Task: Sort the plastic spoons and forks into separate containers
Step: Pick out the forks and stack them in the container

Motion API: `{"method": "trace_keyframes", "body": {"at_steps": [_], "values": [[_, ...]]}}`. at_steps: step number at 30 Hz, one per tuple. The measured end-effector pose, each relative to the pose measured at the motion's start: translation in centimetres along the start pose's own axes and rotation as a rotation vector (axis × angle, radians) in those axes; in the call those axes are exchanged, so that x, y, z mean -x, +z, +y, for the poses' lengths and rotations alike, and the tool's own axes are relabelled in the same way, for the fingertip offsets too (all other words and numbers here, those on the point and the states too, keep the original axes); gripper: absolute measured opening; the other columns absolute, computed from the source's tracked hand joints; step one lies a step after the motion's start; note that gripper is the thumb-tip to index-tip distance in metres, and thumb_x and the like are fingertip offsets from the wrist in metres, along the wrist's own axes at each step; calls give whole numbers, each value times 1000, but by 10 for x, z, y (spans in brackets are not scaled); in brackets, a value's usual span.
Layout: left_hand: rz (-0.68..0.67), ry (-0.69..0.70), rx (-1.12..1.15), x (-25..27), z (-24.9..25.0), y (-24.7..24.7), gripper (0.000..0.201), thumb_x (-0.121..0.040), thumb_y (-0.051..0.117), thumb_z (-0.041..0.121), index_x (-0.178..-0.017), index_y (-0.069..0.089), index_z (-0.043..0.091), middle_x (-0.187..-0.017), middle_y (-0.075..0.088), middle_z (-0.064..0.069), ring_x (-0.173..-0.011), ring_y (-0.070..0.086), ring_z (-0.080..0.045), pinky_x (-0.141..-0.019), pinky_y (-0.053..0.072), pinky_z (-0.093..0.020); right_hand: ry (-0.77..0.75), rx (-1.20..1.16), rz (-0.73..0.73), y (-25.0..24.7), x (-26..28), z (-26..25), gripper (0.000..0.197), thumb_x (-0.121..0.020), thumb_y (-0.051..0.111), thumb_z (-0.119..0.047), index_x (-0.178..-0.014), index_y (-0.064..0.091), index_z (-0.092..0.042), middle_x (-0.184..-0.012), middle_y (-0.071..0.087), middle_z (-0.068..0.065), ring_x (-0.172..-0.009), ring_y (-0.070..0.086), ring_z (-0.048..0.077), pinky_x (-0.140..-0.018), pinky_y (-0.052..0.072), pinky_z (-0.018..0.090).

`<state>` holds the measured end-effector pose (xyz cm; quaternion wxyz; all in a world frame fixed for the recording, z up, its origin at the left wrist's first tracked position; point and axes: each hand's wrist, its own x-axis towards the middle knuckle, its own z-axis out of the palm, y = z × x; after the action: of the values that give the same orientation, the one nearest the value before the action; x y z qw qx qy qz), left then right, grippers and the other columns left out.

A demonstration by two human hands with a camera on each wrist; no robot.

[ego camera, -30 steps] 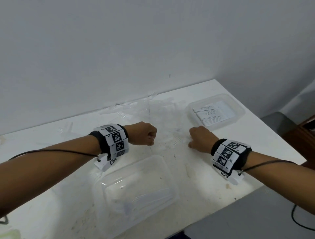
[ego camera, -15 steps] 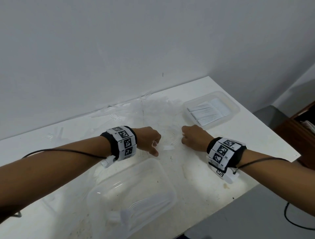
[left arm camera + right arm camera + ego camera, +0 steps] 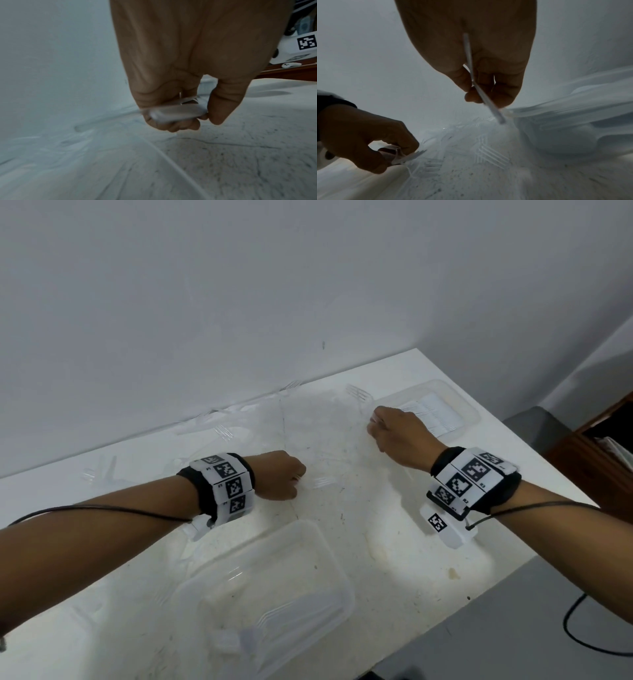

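Head view shows a white, scuffed worktop (image 3: 342, 529) set against a pale wall, with both forearms reaching over it. The left hand (image 3: 279, 479) sits at the centre of the frame, low over the worktop, its fingers curled; the left wrist view shows them and the thumb pinching a clear plastic utensil (image 3: 176, 113), too blurred to tell spoon from fork, though in the right wrist view tines seem to stick out of that hand toward the right of the frame. The right hand (image 3: 399, 436) is in the right centre of the head frame, just beside the near left edge of the far container (image 3: 469, 409), and its fingers (image 3: 462, 79) are closed on a thin clear handle (image 3: 481, 93) that runs down between thumb and fingers, its lower end blurred over the worktop. The far container, in the upper right part of the frame, holds a neat stack of clear cutlery (image 3: 433, 414) lying side by side. A second clear container (image 3: 274, 594) stands at the lower centre, near the front edge, with a few clear pieces lying in it. More clear forks and spoons (image 3: 226, 433) lie scattered along the back of the worktop beside the wall, hard to pick out against the white surface. Black cables run back from both marker-covered wristbands.
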<state>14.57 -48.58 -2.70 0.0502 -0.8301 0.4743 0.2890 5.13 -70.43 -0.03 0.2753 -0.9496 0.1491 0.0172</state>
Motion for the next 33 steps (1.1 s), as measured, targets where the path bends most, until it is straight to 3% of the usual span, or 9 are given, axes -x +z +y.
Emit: {"method": "trace_keyframes", "body": {"at_steps": [3,6,9,13,15,20,25,29,33], "values": [[14,-62,52,16,-21,-4,13,-89,38,7,-78,42,12,-72,45,2,-68,40,-17,-56,31,-24,40,-83,-18,4,-7,-2,18,-98,39,-13,-80,44,-9,-76,52,0,-72,50,22,-59,40,30],[69,-105,101,36,-43,-6,15,-94,36,9,-82,44,11,-72,48,2,-68,43,-17,-62,35,-25,43,-24,-24,16,-14,-7,16,-93,49,-13,-77,48,-10,-76,53,1,-70,47,19,-50,33,24],[186,-153,109,52,-60,-5,15,-92,40,11,-77,42,11,-70,47,0,-70,42,-22,-60,33,-27,92,-39,-137,33,-17,-14,8,-87,59,-12,-92,58,-5,-78,57,2,-63,52,15,-38,36,18],[268,-248,138,70,-72,-3,16,-91,43,13,-76,42,12,-79,55,-4,-73,46,-22,-63,34,-29,25,156,-200,57,-22,-20,15,-84,55,-10,-99,54,-7,-104,61,7,-85,58,22,-72,50,27],[294,-272,166,78,-76,0,15,-94,42,13,-79,46,11,-77,57,-3,-72,47,-22,-65,36,-29,5,281,-212,63,-23,-25,16,-85,50,-9,-101,53,-5,-108,59,13,-91,60,29,-81,54,36],[360,-321,226,92,-85,7,15,-97,42,16,-86,50,12,-81,56,-1,-80,51,-25,-71,35,-27,-38,441,-238,67,-22,-39,2,-89,43,-4,-89,43,-6,-90,49,11,-78,52,27,-67,44,31],[458,-431,290,107,-96,13,13,-96,45,17,-84,50,16,-84,54,-1,-81,47,-22,-74,35,-26,-82,412,-241,72,-32,-43,6,-87,42,-1,-87,43,-7,-91,52,12,-77,54,29,-63,41,29],[458,-484,344,124,-102,17,11,-93,47,12,-85,53,14,-82,58,-2,-79,52,-25,-73,40,-29,-103,259,-145,74,-40,-53,12,-87,48,-12,-98,50,-7,-98,59,10,-86,59,31,-75,51,36],[456,-556,373,139,-106,20,19,-90,42,6,-89,60,7,-90,66,-6,-86,57,-26,-79,46,-34,-176,174,-122,82,-45,-77,13,-88,54,-23,-87,51,-10,-91,59,8,-84,57,29,-69,45,32]]}}
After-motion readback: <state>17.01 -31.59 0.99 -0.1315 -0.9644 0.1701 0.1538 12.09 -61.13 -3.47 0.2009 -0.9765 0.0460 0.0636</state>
